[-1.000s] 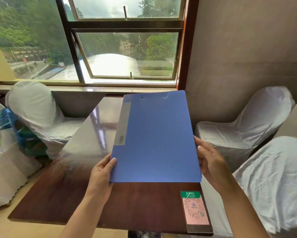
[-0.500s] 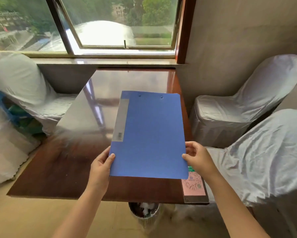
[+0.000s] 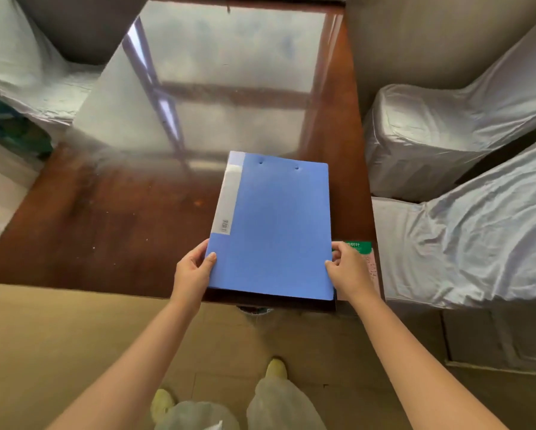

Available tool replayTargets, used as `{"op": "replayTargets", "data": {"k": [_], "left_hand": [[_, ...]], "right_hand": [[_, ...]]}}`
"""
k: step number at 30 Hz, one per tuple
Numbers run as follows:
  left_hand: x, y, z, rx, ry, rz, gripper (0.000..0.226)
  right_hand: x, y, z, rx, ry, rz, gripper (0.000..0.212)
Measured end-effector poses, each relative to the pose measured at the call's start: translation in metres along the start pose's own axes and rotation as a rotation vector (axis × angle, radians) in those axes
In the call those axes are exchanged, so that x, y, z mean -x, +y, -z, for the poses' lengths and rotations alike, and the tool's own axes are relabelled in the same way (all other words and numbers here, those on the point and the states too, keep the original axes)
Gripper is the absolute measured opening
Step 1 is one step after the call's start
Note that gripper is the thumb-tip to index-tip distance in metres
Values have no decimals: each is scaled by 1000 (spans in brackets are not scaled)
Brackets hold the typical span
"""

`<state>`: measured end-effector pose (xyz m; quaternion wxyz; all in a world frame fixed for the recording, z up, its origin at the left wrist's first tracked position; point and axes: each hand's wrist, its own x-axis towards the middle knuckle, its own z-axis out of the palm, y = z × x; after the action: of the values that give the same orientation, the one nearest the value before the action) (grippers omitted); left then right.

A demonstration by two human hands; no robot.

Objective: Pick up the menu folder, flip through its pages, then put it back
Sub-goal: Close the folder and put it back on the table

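Note:
The blue menu folder [image 3: 276, 225] is closed, with a grey spine label on its left side and two small holes near its far edge. It lies low over the near right part of the dark wooden table [image 3: 111, 218], its near edge at the table's front edge. My left hand [image 3: 192, 271] grips the folder's near left corner, thumb on top. My right hand [image 3: 349, 270] pinches the near right edge. Whether the folder rests fully on the table, I cannot tell.
A pink and green QR-code card [image 3: 364, 256] lies on the table's right edge, partly under my right hand. Chairs in white covers stand at the right [image 3: 446, 135], near right [image 3: 477, 237] and far left [image 3: 28, 72]. My shoes [image 3: 276, 369] show on the tan floor.
The folder has come down from an upright hold to nearly flat at the table's near right. My view has tilted down, so the window is out of sight.

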<state>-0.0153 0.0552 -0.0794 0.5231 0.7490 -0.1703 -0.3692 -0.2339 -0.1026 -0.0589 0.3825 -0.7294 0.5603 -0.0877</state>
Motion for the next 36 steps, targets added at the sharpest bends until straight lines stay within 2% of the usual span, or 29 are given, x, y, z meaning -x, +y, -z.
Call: {"op": "replayTargets", "data": {"k": [4,7,10,11,15,17,19,20,22,24,26,32,36], "left_hand": [[-6,-4,-2,-97,-4,23,33],[-7,-1,-4,-296,-29,-66,45],[-10,-1,-6,-482,14,-132,25],[-12,-3,-6,-534,39,-139,25],[-11,-5,-5,-683,70,-106,40],[-5,-5,-4,-729,123,-101,58],[5,-3,-2,-735,158,-266,74],[9,-3,0,-769,107,-406,78],[16,-7,1,-960,-115,-641,86],[19,-13,-1,-1189,-334,-697,91],[15,-18,-2,-1300,-439,-648,90],[6,-16,-2,-1368,-426,-710,69],[6,-14,-4,-1377,-437,-723,68]], "right_hand": [[-2,8,-6,52,6,-20,22],[-3,11,-8,129,5,7,23],[-1,13,-10,231,8,47,20],[0,13,-11,260,17,60,20],[10,11,-12,379,80,115,32],[17,12,-10,408,123,182,44],[25,15,-8,415,130,308,50],[30,17,-8,432,92,373,54],[39,22,-12,509,-65,477,64],[41,28,-19,590,-200,537,72],[38,33,-23,633,-253,545,72],[30,39,-25,652,-264,541,67],[29,39,-24,643,-280,533,70]]}}
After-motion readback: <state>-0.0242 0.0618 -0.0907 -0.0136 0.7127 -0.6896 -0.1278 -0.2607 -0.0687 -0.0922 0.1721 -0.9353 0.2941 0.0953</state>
